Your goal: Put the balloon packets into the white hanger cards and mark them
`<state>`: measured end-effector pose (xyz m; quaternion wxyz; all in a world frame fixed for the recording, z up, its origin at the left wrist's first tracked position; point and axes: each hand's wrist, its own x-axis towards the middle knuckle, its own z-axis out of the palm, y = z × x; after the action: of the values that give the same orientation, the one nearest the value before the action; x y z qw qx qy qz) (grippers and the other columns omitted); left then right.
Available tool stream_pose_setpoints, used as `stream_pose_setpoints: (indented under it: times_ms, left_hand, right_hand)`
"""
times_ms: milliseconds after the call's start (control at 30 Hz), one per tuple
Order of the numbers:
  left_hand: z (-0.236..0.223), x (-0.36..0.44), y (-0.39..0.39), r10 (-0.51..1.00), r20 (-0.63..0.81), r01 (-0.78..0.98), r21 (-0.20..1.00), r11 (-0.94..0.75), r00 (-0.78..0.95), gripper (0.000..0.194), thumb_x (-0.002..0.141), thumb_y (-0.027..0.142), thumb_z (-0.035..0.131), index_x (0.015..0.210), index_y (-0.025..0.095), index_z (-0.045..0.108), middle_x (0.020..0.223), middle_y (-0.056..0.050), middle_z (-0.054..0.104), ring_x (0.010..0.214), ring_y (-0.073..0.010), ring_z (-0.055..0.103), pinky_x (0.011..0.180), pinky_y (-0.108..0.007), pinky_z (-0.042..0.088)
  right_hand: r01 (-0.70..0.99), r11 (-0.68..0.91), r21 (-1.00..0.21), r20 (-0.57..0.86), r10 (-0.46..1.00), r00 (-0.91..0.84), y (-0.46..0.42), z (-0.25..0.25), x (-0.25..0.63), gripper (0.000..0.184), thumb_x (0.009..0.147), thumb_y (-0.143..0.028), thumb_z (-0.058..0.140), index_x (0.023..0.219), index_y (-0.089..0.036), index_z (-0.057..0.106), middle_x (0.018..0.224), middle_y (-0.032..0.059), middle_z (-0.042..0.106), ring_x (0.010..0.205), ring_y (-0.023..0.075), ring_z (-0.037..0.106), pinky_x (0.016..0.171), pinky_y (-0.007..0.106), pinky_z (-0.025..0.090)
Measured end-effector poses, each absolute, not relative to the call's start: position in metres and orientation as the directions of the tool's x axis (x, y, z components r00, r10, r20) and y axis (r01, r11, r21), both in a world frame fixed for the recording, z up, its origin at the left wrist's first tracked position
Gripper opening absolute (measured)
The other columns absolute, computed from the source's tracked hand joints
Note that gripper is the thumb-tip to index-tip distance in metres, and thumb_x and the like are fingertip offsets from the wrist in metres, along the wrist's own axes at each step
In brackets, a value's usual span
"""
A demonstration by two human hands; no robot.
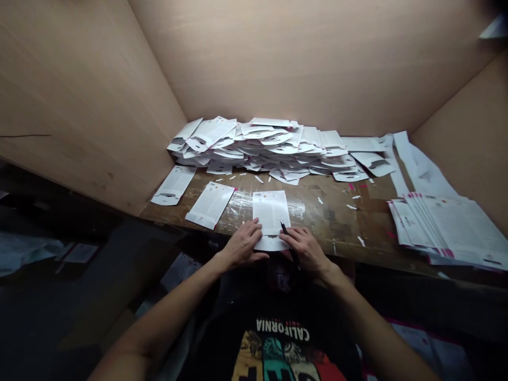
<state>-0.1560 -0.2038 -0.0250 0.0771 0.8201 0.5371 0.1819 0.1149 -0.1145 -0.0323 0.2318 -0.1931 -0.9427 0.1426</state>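
Note:
A white printed paper packet (pixel 271 211) lies at the table's front edge, its rounded flap with a slot towards me. My left hand (pixel 244 243) rests at its lower left side, fingers stretched along the edge and thumb apart near the flap. At the lower right corner, my right hand (pixel 305 246) is closed around a slim black pen (pixel 283 227), which points up and away from me; its lower end sticks out under the palm. Fingers of this hand also touch the packet. Left of it, a second packet (pixel 211 205) lies flat and tilted.
A long heap of white packets (pixel 262 143) runs along the back panel (pixel 309 63). Another packet (pixel 174 185) lies by the left panel (pixel 99 106). Stacked packets (pixel 456 225) stand at the right. Small paper scraps (pixel 351 207) are strewn over the wooden table (pixel 329 225).

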Motion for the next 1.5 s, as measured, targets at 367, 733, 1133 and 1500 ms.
stream_pose_setpoints:
  times_ms: [367, 733, 1133, 1500]
  left_hand:
    - [-0.028, -0.139, -0.175, 0.949, 0.263, 0.821, 0.493, -0.288, 0.175, 0.018, 0.104, 0.03, 0.057, 0.116, 0.023, 0.069, 0.107, -0.008, 0.068, 0.103, -0.0254, 0.066, 0.095, -0.041, 0.054]
    - [-0.034, -0.146, -0.198, 0.979, 0.178, 0.687, 0.7, -0.196, 0.098, 0.039, 0.087, 0.015, 0.071, 0.124, 0.02, 0.062, 0.12, -0.013, 0.069, 0.118, -0.031, 0.066, 0.102, -0.047, 0.056]
    - [-0.034, -0.146, -0.209, 0.863, 0.33, 0.711, 0.492, -0.503, 0.382, 0.014, 0.096, 0.031, 0.069, 0.089, 0.02, 0.065, 0.108, -0.013, 0.065, 0.152, -0.0369, 0.044, 0.125, -0.058, 0.04]
    - [-0.042, -0.138, -0.192, 0.909, 0.333, 0.773, 0.496, -0.395, 0.251, 0.032, 0.104, 0.022, 0.055, 0.134, 0.022, 0.066, 0.145, -0.014, 0.063, 0.132, -0.0278, 0.061, 0.112, -0.05, 0.054]
  right_hand:
    - [0.619, 0.605, -0.501, 0.339, 0.795, -0.503, -0.113, -0.034, 0.079, 0.029, 0.103, -0.037, 0.057, 0.123, -0.018, 0.066, 0.113, 0.0155, 0.065, 0.105, 0.0334, 0.059, 0.09, 0.045, 0.052]
    - [0.477, 0.728, -0.492, 0.308, 0.658, -0.687, -0.122, -0.031, 0.108, 0.01, 0.1, -0.024, 0.061, 0.107, -0.021, 0.068, 0.103, 0.0099, 0.065, 0.102, 0.0289, 0.059, 0.089, 0.04, 0.049]
    - [0.444, 0.837, -0.321, 0.32, 0.537, -0.781, -0.13, -0.029, 0.122, 0.018, 0.107, -0.032, 0.056, 0.108, -0.025, 0.073, 0.112, 0.01, 0.069, 0.11, 0.0278, 0.058, 0.098, 0.044, 0.041]
    - [0.739, 0.588, -0.329, 0.309, 0.806, -0.504, -0.118, -0.033, 0.086, 0.028, 0.107, -0.043, 0.054, 0.115, -0.019, 0.067, 0.108, 0.0145, 0.066, 0.097, 0.0309, 0.057, 0.082, 0.041, 0.042]
